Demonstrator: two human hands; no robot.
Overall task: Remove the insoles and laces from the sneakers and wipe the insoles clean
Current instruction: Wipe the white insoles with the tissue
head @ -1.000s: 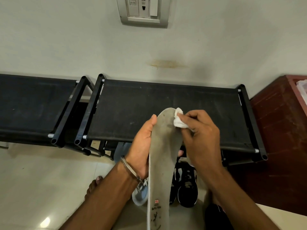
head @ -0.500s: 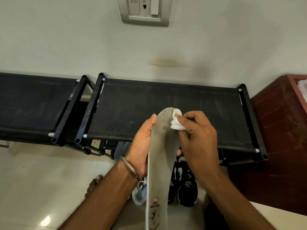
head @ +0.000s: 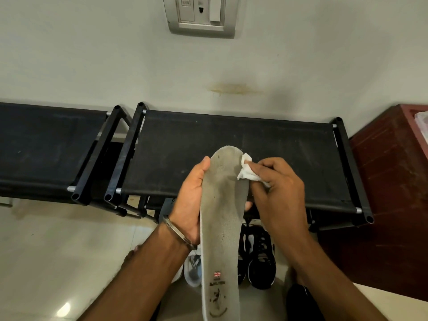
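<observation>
A long grey insole (head: 222, 218) with a small flag print near its heel stands upright in front of me. My left hand (head: 191, 200) grips it from the left around its middle, thumb on the front. My right hand (head: 275, 184) pinches a crumpled white tissue (head: 246, 170) and presses it on the insole's right edge near the toe. On the floor below lie a black sneaker (head: 261, 262) and a white sneaker (head: 192, 267), both partly hidden behind the insole and my arms.
Two black fabric-topped shoe racks stand against the wall, one (head: 231, 156) straight ahead and one (head: 46, 147) at left. A dark red cabinet (head: 389, 193) is at right. A switch plate (head: 201, 17) sits high on the wall. The pale tiled floor (head: 58, 251) is at lower left.
My right hand with the tissue has shifted slightly down and right along the insole's toe edge. The left hand and insole have hardly moved.
</observation>
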